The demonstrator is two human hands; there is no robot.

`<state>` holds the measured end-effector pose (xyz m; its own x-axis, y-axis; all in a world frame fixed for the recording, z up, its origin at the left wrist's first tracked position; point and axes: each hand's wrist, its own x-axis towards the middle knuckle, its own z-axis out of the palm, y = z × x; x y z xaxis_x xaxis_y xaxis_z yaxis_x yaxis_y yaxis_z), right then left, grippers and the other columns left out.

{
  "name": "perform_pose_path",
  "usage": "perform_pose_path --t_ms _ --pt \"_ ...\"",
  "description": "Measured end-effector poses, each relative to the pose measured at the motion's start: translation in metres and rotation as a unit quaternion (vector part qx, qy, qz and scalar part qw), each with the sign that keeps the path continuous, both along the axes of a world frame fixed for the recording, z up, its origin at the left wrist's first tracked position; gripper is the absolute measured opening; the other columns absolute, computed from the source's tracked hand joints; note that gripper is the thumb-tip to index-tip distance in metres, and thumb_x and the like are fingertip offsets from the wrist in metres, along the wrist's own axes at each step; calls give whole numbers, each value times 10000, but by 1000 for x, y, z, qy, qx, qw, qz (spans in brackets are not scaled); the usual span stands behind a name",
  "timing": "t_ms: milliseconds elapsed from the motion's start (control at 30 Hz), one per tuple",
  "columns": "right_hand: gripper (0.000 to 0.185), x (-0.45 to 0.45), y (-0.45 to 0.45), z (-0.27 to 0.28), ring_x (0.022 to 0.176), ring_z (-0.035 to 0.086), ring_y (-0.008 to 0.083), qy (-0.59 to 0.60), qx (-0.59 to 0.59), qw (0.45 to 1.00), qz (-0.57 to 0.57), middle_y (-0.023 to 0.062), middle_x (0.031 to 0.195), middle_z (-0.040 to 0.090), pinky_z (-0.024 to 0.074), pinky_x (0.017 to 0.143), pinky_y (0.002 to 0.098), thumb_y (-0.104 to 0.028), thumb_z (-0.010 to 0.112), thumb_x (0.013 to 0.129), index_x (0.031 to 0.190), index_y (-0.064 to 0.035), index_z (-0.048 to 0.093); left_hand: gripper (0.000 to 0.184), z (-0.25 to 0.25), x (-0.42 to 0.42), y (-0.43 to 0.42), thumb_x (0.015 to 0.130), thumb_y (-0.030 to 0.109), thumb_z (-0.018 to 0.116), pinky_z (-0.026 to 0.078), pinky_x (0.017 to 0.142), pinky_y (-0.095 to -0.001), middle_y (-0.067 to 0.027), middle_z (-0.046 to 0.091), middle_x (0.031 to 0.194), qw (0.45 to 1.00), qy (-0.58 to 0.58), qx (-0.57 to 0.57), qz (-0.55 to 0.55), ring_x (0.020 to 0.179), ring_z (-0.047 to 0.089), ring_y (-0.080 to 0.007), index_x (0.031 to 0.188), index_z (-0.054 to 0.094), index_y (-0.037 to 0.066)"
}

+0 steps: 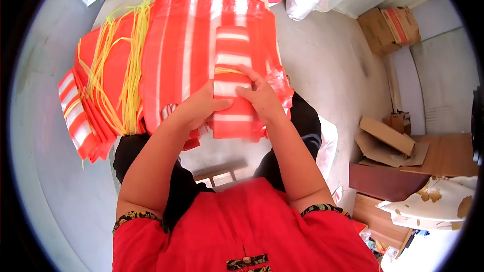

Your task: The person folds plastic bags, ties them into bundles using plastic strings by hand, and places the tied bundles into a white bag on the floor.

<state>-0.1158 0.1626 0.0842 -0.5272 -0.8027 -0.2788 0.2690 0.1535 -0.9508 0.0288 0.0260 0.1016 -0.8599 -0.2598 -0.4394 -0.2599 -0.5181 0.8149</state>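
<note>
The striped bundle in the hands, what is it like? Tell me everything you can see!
The red-and-white striped bundle is long, narrow and folded, seemingly of thin plastic. White bands cross its red surface, and a yellow tie runs across its far half. It points forward, over the right part of a flat striped stack; whether it rests there is unclear. The left hand grips its left side, the right hand its right side.

Our left forearm (pixel 164 153) slants toward one o'clock, our right forearm (pixel 291 146) toward eleven. Our left hand (pixel 201 107) grips, left thumb (pixel 222 104) toward three; our right hand (pixel 261 95) grips too, right thumb (pixel 244 92) toward nine.
</note>
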Motion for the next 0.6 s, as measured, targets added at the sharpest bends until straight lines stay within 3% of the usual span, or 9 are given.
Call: perform_pose_path --t_ms 33,100,167,200,267,367,400,467,600 --pt "643 1 5 4 1232 615 214 -23 -23 999 -31 139 1386 630 509 1043 339 -34 702 921 1538 -20 523 565 5 1 -2 996 97 686 633 822 -401 -193 633 1263 1000 -19 -7 -19 1084 706 -277 1470 419 -54" --pt "644 -10 20 11 1240 612 215 -23 -27 999 -26 141 1394 624 508 1048 338 -40 696 920 1540 -22 521 531 -3 2 -15 1017 174 684 612 787 -360 -177 660 1197 997 -39 -49 -40 999 719 -230 1450 469 -45" --pt "637 -33 47 4 1251 608 210 37 -32 999 -24 132 1414 618 499 1066 343 -44 682 922 1537 -9 520 516 -15 1 -31 1018 203 686 597 871 -377 -176 680 1226 965 -5 -253 70 1051 722 -255 1450 507 -14" --pt "640 -41 64 15 1245 613 202 54 -15 998 -27 111 1437 613 491 1071 343 -53 685 925 1538 8 513 509 -20 2 -39 1019 217 688 589 913 -385 -176 690 1240 929 15 -349 124 1077 724 -267 1451 526 1" --pt "652 -56 104 27 1220 620 190 -14 -50 997 -54 94 1444 610 489 1067 341 -54 696 920 1539 26 507 499 -25 5 -54 1006 244 698 527 1057 -422 -174 646 1412 774 10 -615 149 1258 665 -329 1453 568 65" --pt "645 -98 192 7 1219 660 241 -6 -59 989 -137 146 1416 640 548 1073 385 36 725 897 1514 -18 548 592 -42 3 -75 1014 381 647 362 1213 -533 -157 464 1629 616 -81 -783 37 1513 422 -361 1546 510 161" --pt "616 -105 223 7 1218 660 242 7 -35 986 -165 150 1413 640 559 1058 393 39 707 907 1502 -17 556 625 -56 0 -81 1024 435 615 309 1241 -572 -143 406 1678 543 -139 -828 -2 1561 352 -355 1587 478 201" --pt "615 -100 278 16 1198 628 181 30 1 975 -221 100 1412 628 501 1051 320 8 651 916 1516 42 522 663 -59 0 -76 1038 506 552 221 1262 -630 -105 322 1730 532 -202 -820 -57 1603 265 -351 1639 406 270" --pt "630 -91 392 -21 1206 663 233 -3 73 941 -332 149 1421 633 560 1050 370 33 667 905 1519 -46 550 660 -65 -4 -75 1045 489 550 229 1251 -640 -79 294 1745 489 -222 -841 -68 1602 263 -361 1651 387 284"
